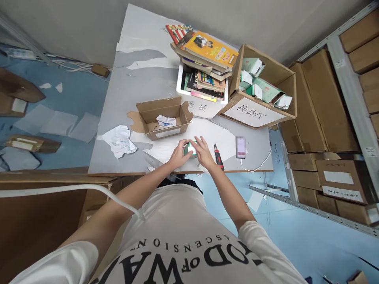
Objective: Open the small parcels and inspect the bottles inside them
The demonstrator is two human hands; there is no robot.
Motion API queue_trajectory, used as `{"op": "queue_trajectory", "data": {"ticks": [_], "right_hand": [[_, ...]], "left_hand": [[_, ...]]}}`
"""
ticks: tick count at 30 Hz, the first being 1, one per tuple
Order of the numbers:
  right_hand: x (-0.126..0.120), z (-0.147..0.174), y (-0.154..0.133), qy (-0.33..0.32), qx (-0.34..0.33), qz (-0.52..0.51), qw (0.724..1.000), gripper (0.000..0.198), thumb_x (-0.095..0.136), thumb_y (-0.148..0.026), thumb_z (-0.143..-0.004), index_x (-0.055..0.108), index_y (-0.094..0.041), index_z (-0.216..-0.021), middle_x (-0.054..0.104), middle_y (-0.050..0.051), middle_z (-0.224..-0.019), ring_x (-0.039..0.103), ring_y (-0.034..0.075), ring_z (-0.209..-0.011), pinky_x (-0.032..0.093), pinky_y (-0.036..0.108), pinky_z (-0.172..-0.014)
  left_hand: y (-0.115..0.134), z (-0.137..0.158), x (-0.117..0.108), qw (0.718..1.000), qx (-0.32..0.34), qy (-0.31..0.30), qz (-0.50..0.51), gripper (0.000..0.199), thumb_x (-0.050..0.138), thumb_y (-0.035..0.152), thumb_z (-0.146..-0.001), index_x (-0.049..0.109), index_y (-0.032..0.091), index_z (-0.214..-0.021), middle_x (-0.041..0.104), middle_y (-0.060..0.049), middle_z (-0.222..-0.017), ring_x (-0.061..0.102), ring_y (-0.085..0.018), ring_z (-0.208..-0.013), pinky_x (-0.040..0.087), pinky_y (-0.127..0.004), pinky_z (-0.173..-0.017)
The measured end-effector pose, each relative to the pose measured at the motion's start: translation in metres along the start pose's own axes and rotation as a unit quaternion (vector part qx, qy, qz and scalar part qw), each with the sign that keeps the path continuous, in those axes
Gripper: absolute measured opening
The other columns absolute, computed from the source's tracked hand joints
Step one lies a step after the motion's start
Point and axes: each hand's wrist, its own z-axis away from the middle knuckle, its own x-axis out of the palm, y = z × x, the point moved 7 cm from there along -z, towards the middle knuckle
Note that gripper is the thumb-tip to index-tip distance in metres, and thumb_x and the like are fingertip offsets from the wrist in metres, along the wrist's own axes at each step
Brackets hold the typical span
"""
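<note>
Head view: I locate the green box [192,148] at the near edge of the desk [145,85], left of the knife [218,157]. My left hand [179,154] has its grip closed on the box; my right hand [204,153] touches it, fingers part-spread, grip closure undeterminable.

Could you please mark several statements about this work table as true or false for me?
1. The left hand and right hand are both at the small green box. True.
2. The box cutter lies inside the open carton. False: it lies on the table, between the right hand and the phone.
3. A white cable runs to the phone. True.
4. The orange book lies beneath the white bin. False: it lies higher, atop other books.
5. The open carton contains crumpled paper. True.
</note>
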Motion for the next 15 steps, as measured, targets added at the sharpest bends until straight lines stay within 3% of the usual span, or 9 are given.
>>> {"op": "queue_trajectory", "data": {"ticks": [2,6,10,15], "right_hand": [[0.001,0.000,-0.006,-0.050,-0.046,0.053,0.996,0.051,0.029,-0.041,-0.096,0.036,-0.023,-0.144,0.032,0.012,-0.149,0.018,0.029,-0.141,0.028,0.052,-0.110],[-0.002,-0.001,-0.011,-0.108,-0.091,0.143,0.980,0.084,0.057,-0.062,-0.078,0.031,-0.022,-0.146,0.029,0.017,-0.149,0.028,0.038,-0.130,0.035,0.055,-0.103],[-0.002,-0.006,-0.014,-0.126,-0.078,0.203,0.968,0.068,0.052,-0.053,-0.085,0.030,-0.033,-0.146,0.045,0.014,-0.132,0.041,0.033,-0.112,0.050,0.047,-0.085],[-0.003,-0.012,-0.018,-0.138,-0.062,0.212,0.965,0.069,0.051,-0.051,-0.086,0.025,-0.032,-0.147,0.046,0.015,-0.126,0.040,0.030,-0.108,0.054,0.038,-0.072]], "left_hand": [[-0.002,0.000,-0.001,1.000,0.000,-0.006,0.008,0.047,0.058,0.034,-0.081,0.038,0.021,-0.122,0.052,-0.013,-0.129,0.051,-0.022,-0.122,0.044,-0.043,-0.099],[-0.007,-0.004,-0.004,0.999,-0.013,-0.009,0.029,0.051,0.062,0.036,-0.078,0.037,0.022,-0.120,0.054,-0.015,-0.128,0.051,-0.023,-0.122,0.045,-0.045,-0.096],[-0.008,-0.005,-0.006,0.999,-0.017,-0.027,0.039,0.063,0.066,0.040,-0.076,0.032,0.022,-0.126,0.053,-0.016,-0.129,0.053,-0.024,-0.121,0.043,-0.047,-0.098],[-0.019,0.005,-0.012,0.995,-0.056,-0.074,0.023,0.068,0.060,0.048,-0.078,0.030,0.021,-0.132,0.046,-0.019,-0.137,0.046,-0.027,-0.128,0.040,-0.050,-0.101]]}}
